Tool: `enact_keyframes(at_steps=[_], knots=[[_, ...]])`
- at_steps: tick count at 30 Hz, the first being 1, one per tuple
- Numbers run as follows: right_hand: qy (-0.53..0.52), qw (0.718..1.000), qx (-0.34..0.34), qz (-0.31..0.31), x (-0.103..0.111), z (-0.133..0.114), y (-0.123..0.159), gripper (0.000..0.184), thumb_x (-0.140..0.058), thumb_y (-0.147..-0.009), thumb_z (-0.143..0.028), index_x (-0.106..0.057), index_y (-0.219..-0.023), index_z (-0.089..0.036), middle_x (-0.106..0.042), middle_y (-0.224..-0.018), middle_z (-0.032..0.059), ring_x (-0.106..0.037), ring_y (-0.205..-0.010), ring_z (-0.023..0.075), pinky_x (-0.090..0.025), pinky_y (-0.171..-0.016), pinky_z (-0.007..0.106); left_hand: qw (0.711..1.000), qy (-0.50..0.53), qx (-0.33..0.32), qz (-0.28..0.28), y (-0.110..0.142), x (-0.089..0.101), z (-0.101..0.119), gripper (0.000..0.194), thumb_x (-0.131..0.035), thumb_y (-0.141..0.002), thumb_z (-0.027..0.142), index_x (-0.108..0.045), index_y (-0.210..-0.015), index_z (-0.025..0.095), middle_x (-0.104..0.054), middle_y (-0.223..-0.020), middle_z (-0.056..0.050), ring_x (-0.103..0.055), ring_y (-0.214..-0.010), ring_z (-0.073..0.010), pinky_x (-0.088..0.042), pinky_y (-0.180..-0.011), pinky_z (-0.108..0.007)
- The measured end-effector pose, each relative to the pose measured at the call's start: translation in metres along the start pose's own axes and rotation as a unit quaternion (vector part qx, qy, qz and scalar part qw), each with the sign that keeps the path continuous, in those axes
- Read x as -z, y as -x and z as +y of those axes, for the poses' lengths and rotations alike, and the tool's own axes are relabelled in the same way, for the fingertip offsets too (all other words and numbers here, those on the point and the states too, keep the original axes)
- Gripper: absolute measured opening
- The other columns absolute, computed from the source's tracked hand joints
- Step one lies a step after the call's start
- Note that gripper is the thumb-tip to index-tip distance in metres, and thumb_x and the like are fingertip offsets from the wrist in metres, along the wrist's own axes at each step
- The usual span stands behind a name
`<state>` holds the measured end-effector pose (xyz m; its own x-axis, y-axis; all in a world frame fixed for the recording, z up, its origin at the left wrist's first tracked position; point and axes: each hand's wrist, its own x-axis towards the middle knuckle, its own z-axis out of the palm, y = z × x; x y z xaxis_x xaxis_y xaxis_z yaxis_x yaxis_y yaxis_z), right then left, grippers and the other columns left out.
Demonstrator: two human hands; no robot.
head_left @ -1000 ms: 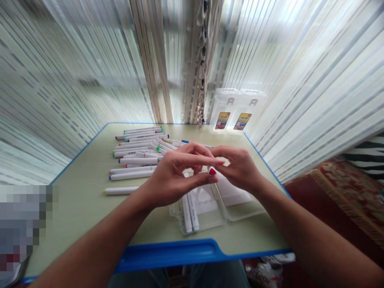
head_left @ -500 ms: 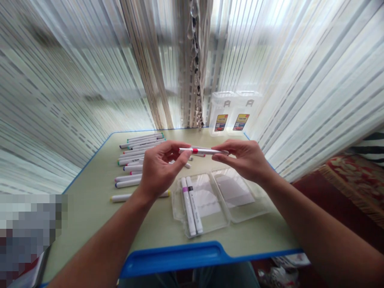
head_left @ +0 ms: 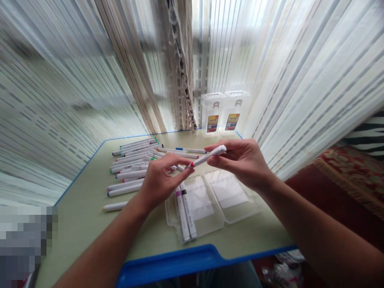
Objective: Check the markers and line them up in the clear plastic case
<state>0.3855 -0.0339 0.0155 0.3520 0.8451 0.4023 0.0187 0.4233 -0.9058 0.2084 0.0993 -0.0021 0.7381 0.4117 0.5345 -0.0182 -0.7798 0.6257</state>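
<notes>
A white marker (head_left: 207,155) with a red band is held between both hands above the table. My left hand (head_left: 163,175) pinches its banded end between thumb and fingers. Near the plain white end, my right hand (head_left: 240,162) grips the barrel with thumb and fingertips. Below them lies an opened clear plastic case (head_left: 223,224). Two markers rest side by side in its left half, one with a purple band (head_left: 183,216) and one with a black band (head_left: 189,216). Loose markers (head_left: 127,186) lie in a spread left of and behind my left hand, which partly covers them.
Two clear upright cases (head_left: 220,116) with yellow labels stand at the table's back right. String curtains (head_left: 75,80) hang around the back and sides. The table (head_left: 87,224) has a blue edge with a blue trough (head_left: 168,262) in front. A patterned fringed cloth (head_left: 345,176) lies at right.
The marker has turned from pointing toward me to lying across between my hands, and now its right end tilts up. My hands moved apart, then slightly closer. The view has shifted a little.
</notes>
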Motion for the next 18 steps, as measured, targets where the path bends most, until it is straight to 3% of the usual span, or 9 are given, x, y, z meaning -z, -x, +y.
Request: enact_keyframes(at_steps=[8, 18], knots=[[0.066, 0.986, 0.114, -0.101, -0.012, -0.002, 0.014, 0.032, -0.082, -0.076, -0.008, -0.081, -0.106, -0.02, -0.072, -0.083, 0.0056, -0.063, -0.071, 0.014, -0.05, -0.063, 0.029, 0.999, 0.011, -0.047, -0.007, 0.001, -0.007, 0.006, 0.011, -0.074, -0.086, 0.021, -0.077, -0.093, 0.014, -0.078, -0.095, -0.01, -0.07, -0.089, -0.0213, -0.052, -0.081, -0.032], [0.121, 0.973, 0.161, -0.112, -0.019, -0.008, 0.017, 0.014, -0.081, -0.078, -0.011, -0.08, -0.092, -0.013, -0.068, -0.073, 0.0043, -0.061, -0.066, 0.0131, -0.048, -0.057, 0.027, 0.997, 0.035, -0.028, -0.055, 0.003, -0.011, 0.015, 0.014, -0.069, -0.088, 0.021, -0.079, -0.093, 0.013, -0.077, -0.095, -0.013, -0.069, -0.092, -0.025, -0.051, -0.084, -0.037]])
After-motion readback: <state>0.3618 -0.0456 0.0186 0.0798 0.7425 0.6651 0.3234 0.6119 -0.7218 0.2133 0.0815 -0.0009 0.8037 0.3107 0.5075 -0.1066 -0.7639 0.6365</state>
